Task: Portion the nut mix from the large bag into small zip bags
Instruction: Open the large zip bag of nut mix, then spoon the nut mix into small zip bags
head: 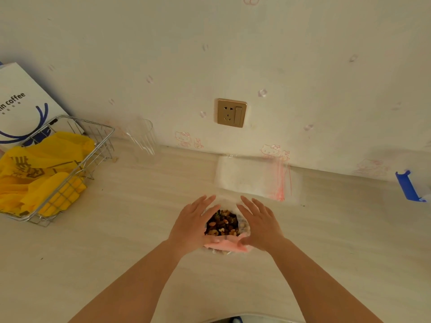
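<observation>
In the lower middle of the frame a clear plastic bag of brown mixed nuts with a pink strip along its near edge [225, 226] stands on the pale wood-grain worktop [130, 229], its mouth facing up toward the camera; its long axis cannot be told. The left hand [190, 226] lies against the bag's left side and the right hand [261, 226] against its right side, fingers straight and pointing toward the wall, thumbs touching the pink strip. Neither grip is closed: both hands are flat, cupping the bag between them.

Just beyond the hands, against the wall, a flat stack of small clear zip bags with red seal lines [251, 178] lies with its long axis running left to right and its red seal end to the right. At the left of the frame a wire basket [102, 136] holds yellow plastic bags [42, 173], with a clear drinking glass [142, 138] beside it. A gold wall socket [231, 112] sits above centre.
</observation>
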